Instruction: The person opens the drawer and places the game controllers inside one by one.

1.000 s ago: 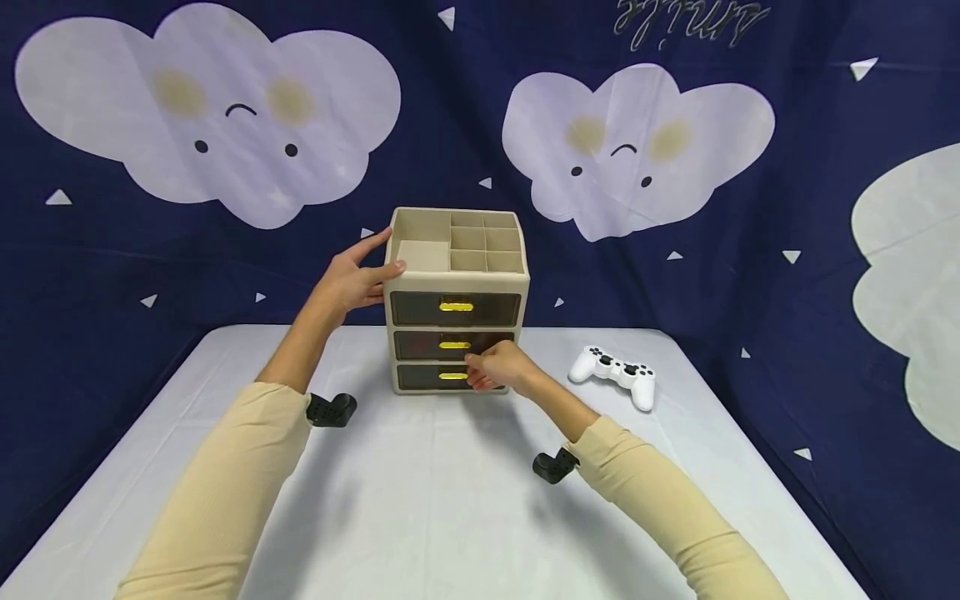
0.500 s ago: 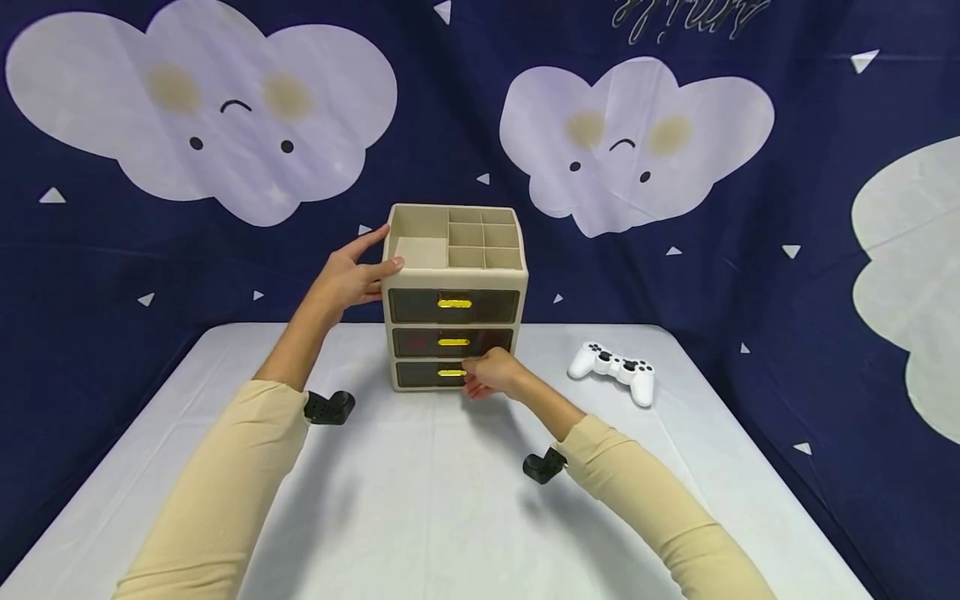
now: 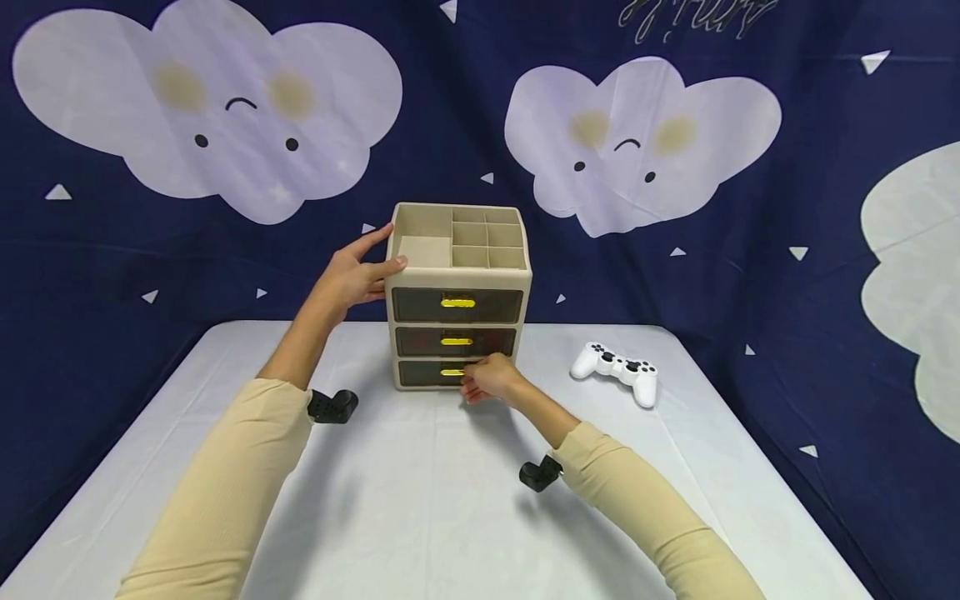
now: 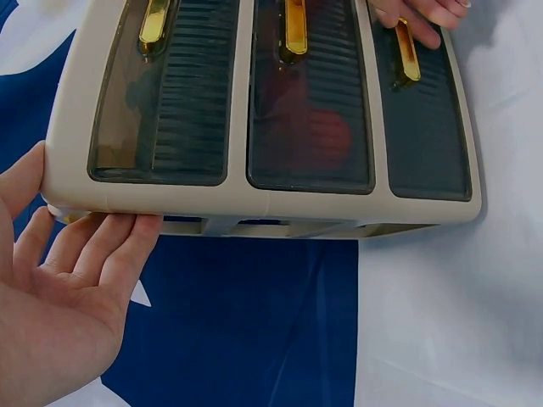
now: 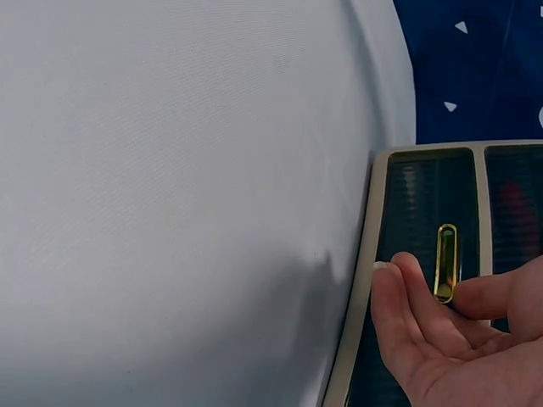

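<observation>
A beige drawer organizer point(image 3: 459, 277) with several compartments on top and three dark translucent drawers stands upright on the table. My left hand point(image 3: 351, 279) holds its upper left side, thumb on the top rim and fingers along the side wall. That hand point(image 4: 72, 288) also shows at the organizer's edge in the left wrist view. At the bottom drawer point(image 3: 420, 373), my right hand point(image 3: 489, 377) pinches the right end of the gold handle point(image 5: 446, 263) between thumb and fingers. All three drawers are closed. Something red point(image 4: 327, 136) shows dimly through the middle drawer.
A white game controller point(image 3: 615, 372) lies on the table to the right of the organizer. White cloth covers the table point(image 3: 420, 500). Behind it hangs a dark blue curtain point(image 3: 450, 125) with cloud prints.
My right hand has moved slightly down and left, from beside the lower two drawers to the bottom drawer's handle. The left hand keeps its hold on the organizer.
</observation>
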Demonstrator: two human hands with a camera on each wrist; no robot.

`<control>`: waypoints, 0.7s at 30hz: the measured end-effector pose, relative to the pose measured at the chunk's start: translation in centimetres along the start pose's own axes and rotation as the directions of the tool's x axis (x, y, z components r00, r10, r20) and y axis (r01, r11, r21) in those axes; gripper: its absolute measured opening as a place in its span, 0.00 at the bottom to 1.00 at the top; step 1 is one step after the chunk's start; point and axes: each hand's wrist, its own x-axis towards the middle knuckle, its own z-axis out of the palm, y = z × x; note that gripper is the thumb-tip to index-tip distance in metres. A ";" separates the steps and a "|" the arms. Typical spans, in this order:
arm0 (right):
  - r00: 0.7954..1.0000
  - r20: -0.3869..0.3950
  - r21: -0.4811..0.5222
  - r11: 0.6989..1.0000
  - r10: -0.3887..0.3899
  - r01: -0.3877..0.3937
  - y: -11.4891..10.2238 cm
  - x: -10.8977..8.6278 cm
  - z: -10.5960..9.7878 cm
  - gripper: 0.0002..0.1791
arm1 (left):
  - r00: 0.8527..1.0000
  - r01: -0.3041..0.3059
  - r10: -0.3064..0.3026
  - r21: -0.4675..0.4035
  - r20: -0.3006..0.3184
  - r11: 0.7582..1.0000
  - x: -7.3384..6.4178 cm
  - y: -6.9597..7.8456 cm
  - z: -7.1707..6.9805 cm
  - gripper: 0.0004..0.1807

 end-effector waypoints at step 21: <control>1.000 0.012 0.008 1.000 -0.025 0.025 0.4 -0.3 -0.2 0.17 | 1.000 -0.012 0.012 0.001 -0.003 1.000 -0.1 -0.1 0.1 0.41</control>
